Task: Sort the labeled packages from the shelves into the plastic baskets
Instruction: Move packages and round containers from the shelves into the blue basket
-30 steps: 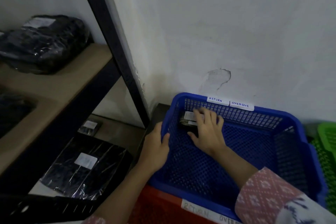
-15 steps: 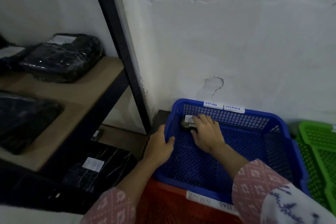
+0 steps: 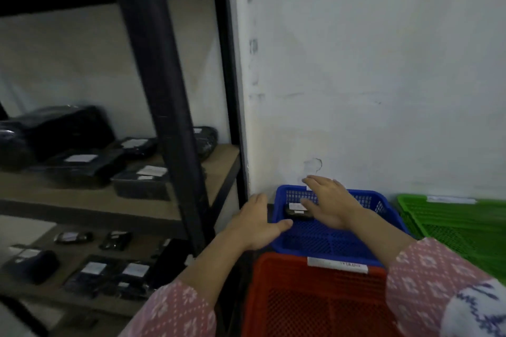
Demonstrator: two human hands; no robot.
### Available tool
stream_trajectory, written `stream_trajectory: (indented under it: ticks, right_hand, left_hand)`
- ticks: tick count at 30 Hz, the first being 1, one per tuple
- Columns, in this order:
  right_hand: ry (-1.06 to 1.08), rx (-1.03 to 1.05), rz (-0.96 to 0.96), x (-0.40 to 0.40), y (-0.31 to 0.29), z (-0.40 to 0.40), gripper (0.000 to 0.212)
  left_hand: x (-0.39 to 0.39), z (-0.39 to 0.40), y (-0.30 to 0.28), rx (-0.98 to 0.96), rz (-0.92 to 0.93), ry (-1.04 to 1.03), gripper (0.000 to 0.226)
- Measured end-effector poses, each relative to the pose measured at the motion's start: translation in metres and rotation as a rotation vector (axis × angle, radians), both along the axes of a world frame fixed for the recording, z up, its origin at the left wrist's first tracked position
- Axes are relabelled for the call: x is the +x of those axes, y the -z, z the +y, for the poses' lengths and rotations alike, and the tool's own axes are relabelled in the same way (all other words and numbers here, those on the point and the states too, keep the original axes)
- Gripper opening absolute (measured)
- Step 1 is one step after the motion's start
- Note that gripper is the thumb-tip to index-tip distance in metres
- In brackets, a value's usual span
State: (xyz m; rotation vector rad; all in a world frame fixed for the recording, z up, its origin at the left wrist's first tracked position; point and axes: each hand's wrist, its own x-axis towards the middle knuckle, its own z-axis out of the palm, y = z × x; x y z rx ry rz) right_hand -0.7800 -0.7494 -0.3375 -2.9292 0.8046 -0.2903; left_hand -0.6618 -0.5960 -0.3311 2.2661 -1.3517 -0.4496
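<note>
A blue basket (image 3: 325, 241) stands against the wall with a small black labeled package (image 3: 294, 212) lying in its far left corner. My right hand (image 3: 328, 204) hovers above that package, fingers spread, holding nothing. My left hand (image 3: 256, 226) rests on the basket's left rim, thumb hooked over the edge. Black labeled packages (image 3: 142, 178) lie on the middle shelf (image 3: 82, 200) at left, and several more packages (image 3: 115, 272) on the lower shelf.
A red basket (image 3: 315, 298) with a white label sits in front of the blue one. A green basket (image 3: 454, 224) stands to the right. The black shelf post (image 3: 161, 96) rises just left of my left arm. The white wall is directly behind the baskets.
My right hand has lifted off the small package and left it in the blue basket. My view has risen and swung left, showing more of the shelves.
</note>
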Motion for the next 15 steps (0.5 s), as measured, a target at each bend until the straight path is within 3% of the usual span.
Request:
stream_trajectory:
  ticks: [4,15]
  right_hand:
    - [-0.027,-0.061,-0.034,-0.025,-0.044,0.073,0.054]
    - [-0.256,-0.154,-0.233,-0.006,-0.137,0.255,0.052]
  left_hand:
    - [-0.02,0.085,-0.045,-0.076,-0.158,0.075,0.084]
    - [0.005,0.305,-0.146,-0.191,-0.352,-0.035,0.084]
